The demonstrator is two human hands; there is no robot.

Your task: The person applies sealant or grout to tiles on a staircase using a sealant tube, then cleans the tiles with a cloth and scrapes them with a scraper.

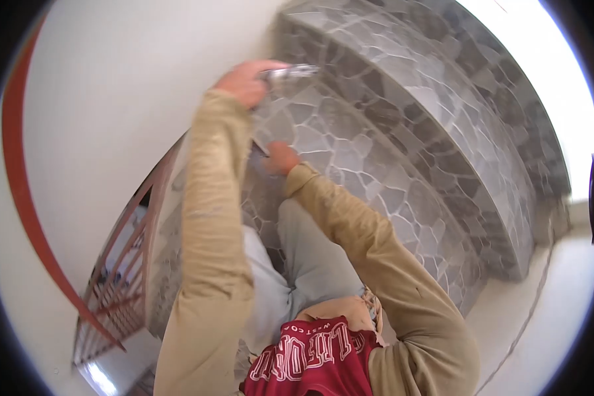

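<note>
Silvery tool, blurred, sits far up at the stone step's edge, clenched in my left hand, arm stretched out. My right hand presses lower on the stone riser, elbow bent; its finger spread I cannot tell.

grey stone-patterned stairs curve beside a pale wall; red railing lower left.
</note>
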